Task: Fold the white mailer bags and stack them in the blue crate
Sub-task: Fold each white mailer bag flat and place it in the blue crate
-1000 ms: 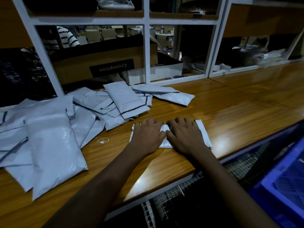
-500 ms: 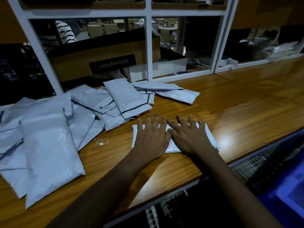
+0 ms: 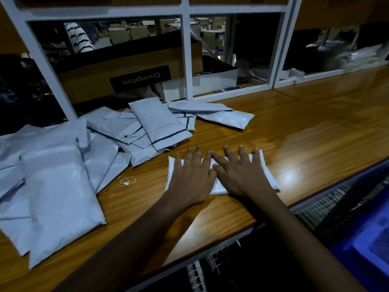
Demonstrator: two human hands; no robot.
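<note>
Where a second ago they were bent and drawn together over the bag, the fingers of both hands now lie straight and fanned, tips reaching its far edge and gripping nothing. Side by side, the left hand and the right hand press palms-down on the folded white plastic mailer bag, index fingers touching. The bag's ends show to the left and right of the hands. It lies on the glossy brown wooden surface, close to the near edge.

The spreading reads as a smoothing stroke. The fold looks made and is being pressed so the crease holds, so this bag seems about ready to lift.

Its destination, the blue plastic crate, sits below the surface at the near right, well apart from the hands; what it holds cannot be made out. To the left, a loose heap of white mailer bags waits, with a small white looped string between it and the hands. Most of the job is probably ahead.
</note>
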